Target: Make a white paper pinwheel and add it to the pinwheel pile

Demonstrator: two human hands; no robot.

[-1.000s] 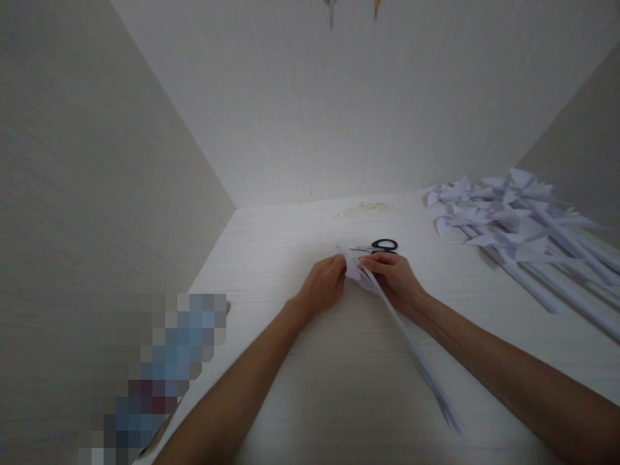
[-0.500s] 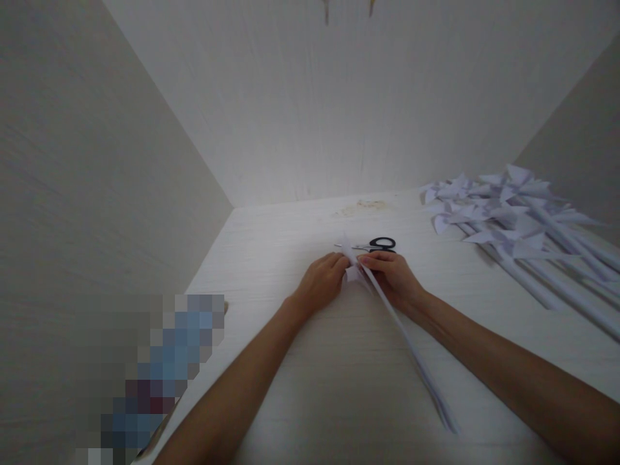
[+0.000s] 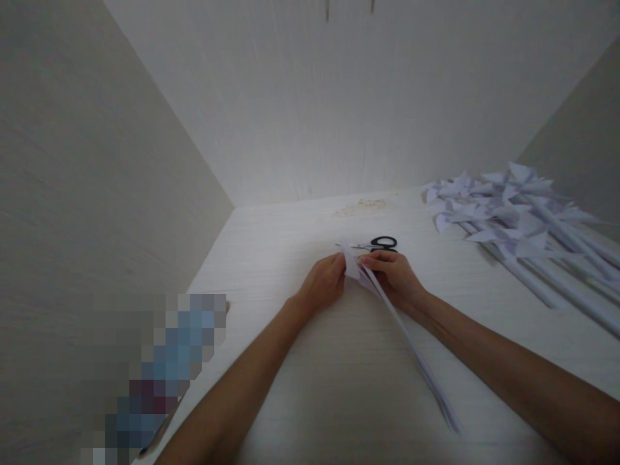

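Note:
Both of my hands meet over the middle of a white table [image 3: 300,394]. My left hand [image 3: 323,282] pinches the folded white paper head of a pinwheel [image 3: 352,265]. My right hand [image 3: 396,278] grips the same piece where the head joins its long rolled paper stick [image 3: 416,361], which slants toward me and to the right across the table. Just beyond my fingers lie black-handled scissors [image 3: 382,243], flat on the table.
A heap of finished white paper pinwheels [image 3: 513,219] with long sticks covers the table's right side. Pale walls close in on the left, back and right. A brownish smear [image 3: 363,205] marks the table near the back wall. A blurred patch sits at lower left.
My hands have stayed in place, with only small finger movements on the paper head. The view has shifted very slightly.

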